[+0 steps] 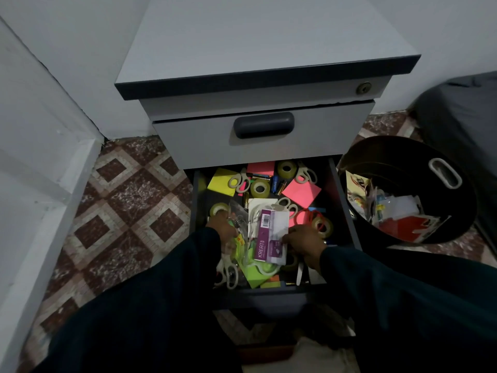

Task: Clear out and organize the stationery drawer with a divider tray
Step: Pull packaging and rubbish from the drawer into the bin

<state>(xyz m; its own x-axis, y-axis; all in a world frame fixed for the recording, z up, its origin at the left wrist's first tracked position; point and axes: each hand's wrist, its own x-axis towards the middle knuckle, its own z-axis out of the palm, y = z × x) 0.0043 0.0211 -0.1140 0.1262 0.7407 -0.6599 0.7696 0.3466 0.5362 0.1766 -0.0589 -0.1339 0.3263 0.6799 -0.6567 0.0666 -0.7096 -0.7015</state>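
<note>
Two hands work inside the open drawer (343, 200). Right hand (304, 242) pinches the right edge of a purple packet (270, 239) marked KREAT. Left hand (222, 228), just left of that grip, has curled fingers on clear plastic packaging (239, 222). Beyond both grips lie tape rolls (260, 188), scissors (239, 180) and sticky notes (301, 191). Well right of the grips stands a black bin (398, 157).

Left hand (222, 230) fingers buried in clear plastic packets (239, 232), grip unclear. Right hand (302, 242) fingertips hidden behind purple KREAT package (270, 242). Open drawer (343, 200) back part covered by closed drawer (204, 141) above. Black bin (403, 154) contents too jumbled to identify. Dark fabric (462, 109) at right cut by frame edge. Small print on package unreadable.
</note>
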